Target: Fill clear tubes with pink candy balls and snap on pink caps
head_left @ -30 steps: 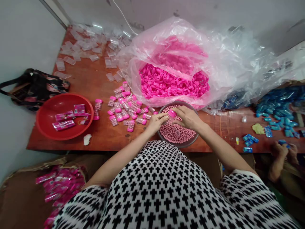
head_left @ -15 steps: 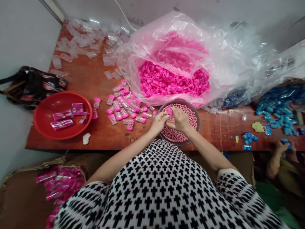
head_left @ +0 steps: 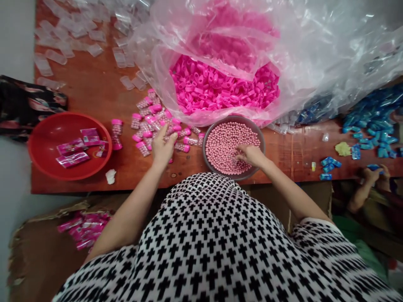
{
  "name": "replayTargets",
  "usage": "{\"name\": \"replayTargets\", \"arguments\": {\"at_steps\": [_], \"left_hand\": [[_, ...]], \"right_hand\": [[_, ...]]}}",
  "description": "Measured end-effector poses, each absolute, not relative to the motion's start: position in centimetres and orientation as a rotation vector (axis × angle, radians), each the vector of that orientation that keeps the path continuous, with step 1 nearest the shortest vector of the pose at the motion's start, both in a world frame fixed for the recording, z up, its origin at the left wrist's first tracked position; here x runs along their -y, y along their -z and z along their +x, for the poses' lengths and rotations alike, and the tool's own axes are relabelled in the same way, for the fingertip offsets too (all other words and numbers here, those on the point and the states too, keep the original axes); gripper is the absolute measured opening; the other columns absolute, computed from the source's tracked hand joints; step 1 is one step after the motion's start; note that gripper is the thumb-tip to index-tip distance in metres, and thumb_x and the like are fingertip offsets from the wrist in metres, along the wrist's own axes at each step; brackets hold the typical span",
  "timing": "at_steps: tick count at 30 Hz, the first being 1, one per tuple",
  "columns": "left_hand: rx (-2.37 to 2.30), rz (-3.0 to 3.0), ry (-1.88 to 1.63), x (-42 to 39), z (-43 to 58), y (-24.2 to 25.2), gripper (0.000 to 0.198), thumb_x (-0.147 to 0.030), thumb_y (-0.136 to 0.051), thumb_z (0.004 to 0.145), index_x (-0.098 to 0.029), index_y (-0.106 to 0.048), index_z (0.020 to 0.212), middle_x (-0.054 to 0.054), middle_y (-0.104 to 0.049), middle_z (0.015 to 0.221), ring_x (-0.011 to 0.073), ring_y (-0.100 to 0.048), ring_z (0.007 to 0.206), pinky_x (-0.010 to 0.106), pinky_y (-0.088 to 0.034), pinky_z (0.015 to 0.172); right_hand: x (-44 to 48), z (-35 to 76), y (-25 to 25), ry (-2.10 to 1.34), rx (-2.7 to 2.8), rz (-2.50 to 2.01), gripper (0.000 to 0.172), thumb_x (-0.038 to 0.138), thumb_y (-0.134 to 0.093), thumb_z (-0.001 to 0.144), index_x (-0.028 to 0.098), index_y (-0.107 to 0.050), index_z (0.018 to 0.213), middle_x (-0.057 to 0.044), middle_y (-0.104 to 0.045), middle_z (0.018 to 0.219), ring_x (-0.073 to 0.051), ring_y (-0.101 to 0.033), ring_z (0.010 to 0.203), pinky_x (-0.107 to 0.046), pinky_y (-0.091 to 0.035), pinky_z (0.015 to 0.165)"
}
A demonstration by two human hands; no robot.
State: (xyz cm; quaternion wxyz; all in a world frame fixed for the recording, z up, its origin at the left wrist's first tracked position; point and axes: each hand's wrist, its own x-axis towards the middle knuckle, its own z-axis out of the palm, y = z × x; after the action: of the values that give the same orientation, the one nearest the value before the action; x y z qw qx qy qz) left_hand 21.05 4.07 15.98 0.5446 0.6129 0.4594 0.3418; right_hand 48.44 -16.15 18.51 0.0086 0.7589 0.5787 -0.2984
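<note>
Two hands well apart: left hand (head_left: 163,149) open, fingers raised, holding nothing visible, just beside capped tubes (head_left: 145,130); right hand (head_left: 250,155) curled, fingertips among pink beads (head_left: 222,144) in grey bowl (head_left: 239,177), hold unclear.

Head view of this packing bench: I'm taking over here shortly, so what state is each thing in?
Person's left hand: open, fingers spread, over the tubes.
Person's right hand: fingertips among the balls; grip unclear.
Round grey bowl: nearly full of pale pink balls.
Clear tubes with bright pink caps: capped, filled, lying loose.
Clear plastic bag: open, heaped with loose bright pink caps.
Round red plastic basin: holding pink packets.
Clear uncapped tubes: scattered.
</note>
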Motion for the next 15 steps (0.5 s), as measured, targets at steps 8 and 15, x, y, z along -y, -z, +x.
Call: {"name": "replayTargets", "arguments": {"at_steps": [8,15], "left_hand": [[-0.798,1.783,-0.285,2.9,27.4,-15.5,0.025,-0.027,-0.057,0.084,-0.015,-0.065,0.104,0.005,-0.07,0.103,0.0174,-0.064,0.092,0.029,-0.049,0.084],[-0.548,1.879,-0.152,4.6,30.8,-15.6,0.019,-0.022,-0.056,0.083,-0.016,-0.065,0.098,0.005,-0.07,0.095,0.016,-0.064,0.084,0.027,-0.049,0.078]], "right_hand": [[19.7,45.9,-13.8,1.234,-1.455,2.715,0.015,0.03,-0.059,0.081,0.018,-0.062,0.09,-0.003,-0.069,0.083,-0.015,-0.062,0.074,-0.024,-0.042,0.067],[19.9,49.2,-14.9,1.113,-1.579,2.834,0.016,0.024,-0.054,0.082,0.015,-0.058,0.095,-0.006,-0.066,0.09,-0.018,-0.059,0.081,-0.027,-0.043,0.072]]}}
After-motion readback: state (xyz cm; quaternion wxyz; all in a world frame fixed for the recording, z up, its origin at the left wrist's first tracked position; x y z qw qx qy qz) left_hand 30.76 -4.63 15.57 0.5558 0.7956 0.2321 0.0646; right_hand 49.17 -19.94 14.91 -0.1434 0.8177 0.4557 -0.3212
